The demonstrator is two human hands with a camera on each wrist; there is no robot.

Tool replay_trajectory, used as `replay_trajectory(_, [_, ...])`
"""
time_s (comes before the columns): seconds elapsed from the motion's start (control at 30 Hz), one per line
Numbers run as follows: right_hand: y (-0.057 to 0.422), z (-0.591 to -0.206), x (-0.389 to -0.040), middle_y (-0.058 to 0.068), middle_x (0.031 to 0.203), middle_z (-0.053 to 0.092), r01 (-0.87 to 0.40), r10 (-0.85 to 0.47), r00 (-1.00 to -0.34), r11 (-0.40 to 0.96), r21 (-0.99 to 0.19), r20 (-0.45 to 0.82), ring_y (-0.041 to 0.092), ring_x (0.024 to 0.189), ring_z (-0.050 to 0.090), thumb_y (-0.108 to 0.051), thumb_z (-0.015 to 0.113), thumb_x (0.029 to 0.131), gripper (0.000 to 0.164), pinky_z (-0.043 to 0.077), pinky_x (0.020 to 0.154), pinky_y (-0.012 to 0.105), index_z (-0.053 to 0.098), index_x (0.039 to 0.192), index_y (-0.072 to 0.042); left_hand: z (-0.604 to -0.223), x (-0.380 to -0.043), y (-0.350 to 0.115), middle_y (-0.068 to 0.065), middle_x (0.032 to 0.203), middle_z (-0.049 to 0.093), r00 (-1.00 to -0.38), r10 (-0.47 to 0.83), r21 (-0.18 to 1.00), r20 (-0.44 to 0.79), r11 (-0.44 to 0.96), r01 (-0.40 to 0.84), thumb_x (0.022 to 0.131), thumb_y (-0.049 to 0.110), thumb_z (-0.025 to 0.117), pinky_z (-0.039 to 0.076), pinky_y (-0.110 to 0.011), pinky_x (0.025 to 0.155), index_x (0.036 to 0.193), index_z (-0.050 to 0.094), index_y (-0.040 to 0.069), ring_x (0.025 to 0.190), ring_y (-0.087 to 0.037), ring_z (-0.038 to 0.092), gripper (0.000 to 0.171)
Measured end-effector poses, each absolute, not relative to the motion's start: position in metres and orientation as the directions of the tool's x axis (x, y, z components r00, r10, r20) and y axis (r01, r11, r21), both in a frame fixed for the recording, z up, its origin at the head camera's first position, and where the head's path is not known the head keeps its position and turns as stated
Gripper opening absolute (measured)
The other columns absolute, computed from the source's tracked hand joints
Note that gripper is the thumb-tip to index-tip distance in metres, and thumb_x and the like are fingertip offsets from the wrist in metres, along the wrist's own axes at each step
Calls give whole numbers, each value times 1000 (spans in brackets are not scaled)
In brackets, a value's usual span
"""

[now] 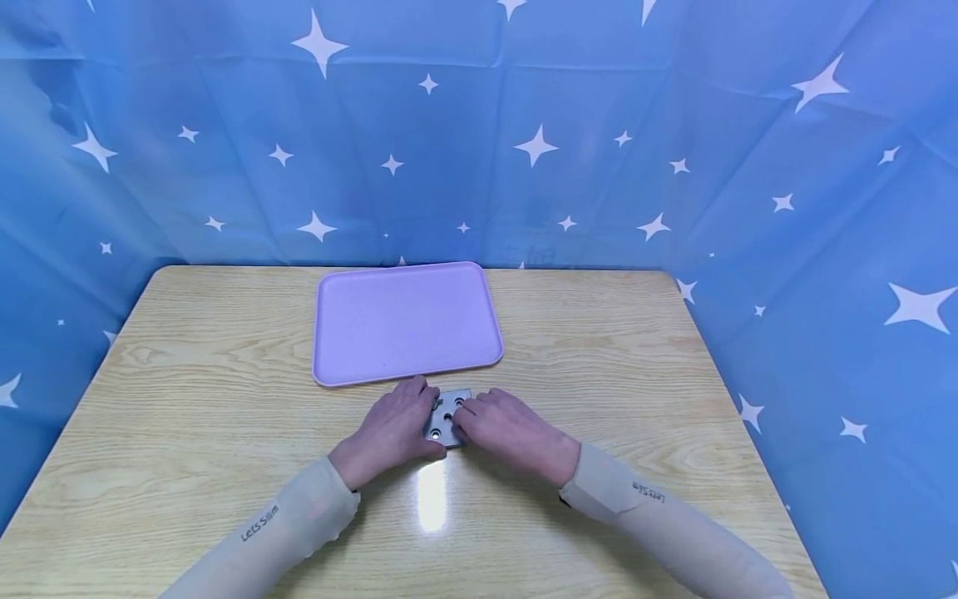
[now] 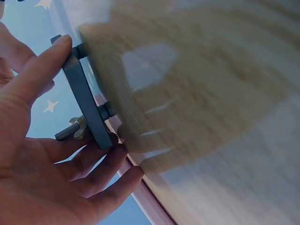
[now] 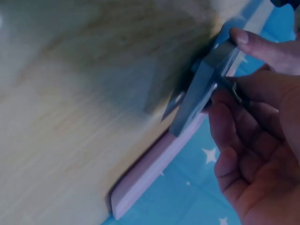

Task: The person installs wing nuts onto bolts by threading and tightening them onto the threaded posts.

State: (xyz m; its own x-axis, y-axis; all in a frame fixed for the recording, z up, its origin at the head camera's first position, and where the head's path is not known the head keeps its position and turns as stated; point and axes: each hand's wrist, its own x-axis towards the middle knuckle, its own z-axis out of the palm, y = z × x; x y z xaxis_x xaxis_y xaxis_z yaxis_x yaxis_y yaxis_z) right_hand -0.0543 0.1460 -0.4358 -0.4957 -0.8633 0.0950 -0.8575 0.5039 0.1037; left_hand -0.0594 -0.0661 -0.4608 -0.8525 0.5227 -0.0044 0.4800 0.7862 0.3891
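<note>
A flat grey metal plate (image 1: 441, 423) with several round holes stands over the wooden table on short black feet, seen edge-on in the left wrist view. From its top rises a threaded bolt (image 2: 65, 132) carrying a wing nut (image 2: 79, 127). My left hand (image 1: 392, 424) grips the plate, thumb on the near edge and fingers along the far edge. Over the plate's right side, my right hand (image 1: 516, 428) has curled fingers. Thumb and fingers there pinch a small dark metal fastener (image 3: 237, 93), mostly hidden by them.
A shallow purple tray (image 1: 407, 320) lies just beyond the hands on the wooden table (image 1: 621, 358). Behind and beside the table hangs a blue cloth (image 1: 449, 191) with white stars.
</note>
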Motion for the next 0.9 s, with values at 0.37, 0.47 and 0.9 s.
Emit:
replay_trajectory(0.37, [152,-431,-56,-4,98,68,-848,-843,-525,530,12,112,13,84,61,-29,73,97,22,49,74,31,68,113,-15,-459,-59,-67,-8,99,53,-848,530,381,-4,785,489,65,40,98,49,-39,69,123,63,-4,89,-24,52,81])
replay_trajectory(0.47, [157,-424,-59,-8,121,67,-887,-888,-453,457,56,73,14,109,61,-23,73,97,28,48,85,35,68,125,-21,-459,-59,-67,-8,99,53,-846,533,374,-7,786,492,66,40,97,48,-38,68,122,63,-4,89,-24,52,80])
replay_trajectory(0.9, [164,-421,-62,-14,132,64,-923,-942,-336,330,198,6,13,123,56,-19,66,100,30,45,87,34,69,129,-27,-461,-60,-66,-7,98,53,-850,527,367,-6,792,489,66,40,97,47,-37,67,122,64,-3,87,-23,51,78])
